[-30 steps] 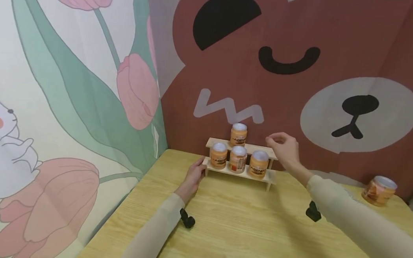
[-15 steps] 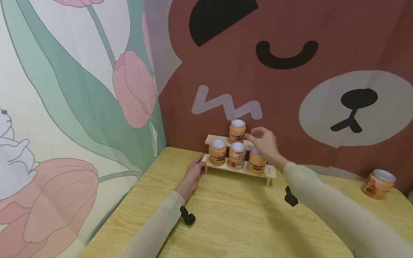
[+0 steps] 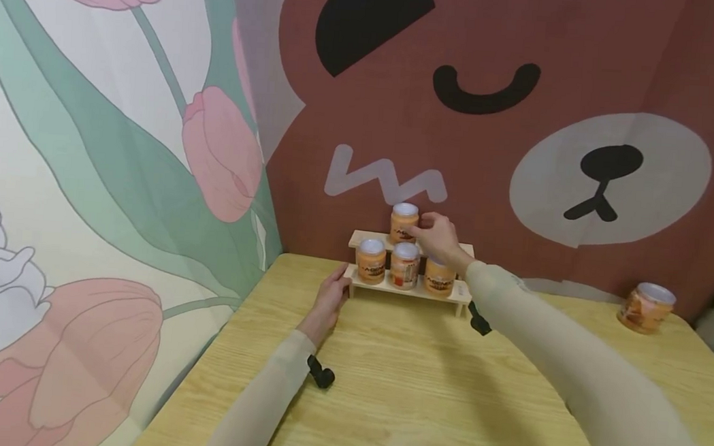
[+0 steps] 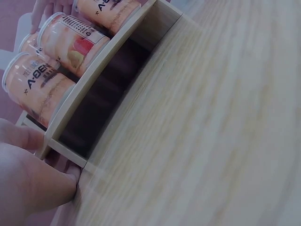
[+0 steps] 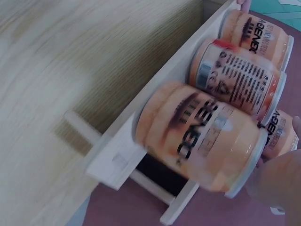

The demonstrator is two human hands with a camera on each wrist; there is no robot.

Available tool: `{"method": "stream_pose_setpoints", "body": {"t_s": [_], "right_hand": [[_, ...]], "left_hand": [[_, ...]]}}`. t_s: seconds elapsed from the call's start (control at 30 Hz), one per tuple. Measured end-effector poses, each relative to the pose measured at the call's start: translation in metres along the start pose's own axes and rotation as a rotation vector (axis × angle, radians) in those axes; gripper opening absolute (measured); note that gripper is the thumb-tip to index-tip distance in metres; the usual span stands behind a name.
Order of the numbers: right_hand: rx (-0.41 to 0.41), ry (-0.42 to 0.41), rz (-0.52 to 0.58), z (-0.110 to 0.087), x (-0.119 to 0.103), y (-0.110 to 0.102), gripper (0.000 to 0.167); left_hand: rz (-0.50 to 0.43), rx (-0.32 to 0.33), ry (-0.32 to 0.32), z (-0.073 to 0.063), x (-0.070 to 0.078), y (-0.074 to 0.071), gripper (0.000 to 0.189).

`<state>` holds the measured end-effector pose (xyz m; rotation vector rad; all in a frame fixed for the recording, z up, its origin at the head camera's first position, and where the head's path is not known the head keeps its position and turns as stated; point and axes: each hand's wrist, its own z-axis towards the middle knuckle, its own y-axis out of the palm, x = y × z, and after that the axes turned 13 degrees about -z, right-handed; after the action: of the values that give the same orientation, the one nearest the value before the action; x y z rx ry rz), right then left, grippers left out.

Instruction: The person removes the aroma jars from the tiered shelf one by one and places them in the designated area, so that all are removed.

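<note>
A two-tier wooden shelf [image 3: 462, 293] stands at the back of the table, bearing orange cans with pale lids. My left hand [image 3: 331, 296] grips the shelf's left end, thumb by the lower board in the left wrist view. On the upper tier stands one can [image 3: 403, 219], upright. My right hand [image 3: 438, 238] holds that can from its right side, thumb at the front. Three cans line the lower tier: the left can [image 3: 371, 262], the middle can [image 3: 404, 270] with its back label forward, and the right can [image 3: 439, 282], partly behind my right hand.
Another orange can [image 3: 646, 309] stands alone at the table's far right. Behind the wooden table [image 3: 384, 388] rises a wall with a bear picture [image 3: 489, 163]; a tulip-patterned wall [image 3: 119, 201] borders the left side. Black wrist cameras [image 3: 321, 373] sit on both forearms.
My right hand has moved left from beside the shelf to the upper can and taken hold of it. My left hand stays on the shelf's end. The head view has shifted slightly.
</note>
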<state>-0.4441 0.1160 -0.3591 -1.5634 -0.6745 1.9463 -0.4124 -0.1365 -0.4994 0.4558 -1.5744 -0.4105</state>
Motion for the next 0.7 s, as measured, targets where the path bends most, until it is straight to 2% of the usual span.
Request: {"method": "stream_pose_setpoints", "body": {"t_s": [0.17, 0.43, 0.7], "right_hand": [[-0.01, 0.024, 0.015, 0.007, 0.0, 0.006, 0.063], [0.033, -0.008, -0.051, 0.014, 0.001, 0.017, 0.056], [0.056, -0.014, -0.049, 0.015, -0.002, 0.016, 0.051]], "left_hand": [[-0.019, 0.005, 0.006, 0.0, -0.002, 0.003, 0.059], [-0.023, 0.009, 0.007, 0.002, -0.005, -0.002, 0.06], [-0.024, -0.008, 0.0, 0.001, -0.004, 0.0, 0.058]]}}
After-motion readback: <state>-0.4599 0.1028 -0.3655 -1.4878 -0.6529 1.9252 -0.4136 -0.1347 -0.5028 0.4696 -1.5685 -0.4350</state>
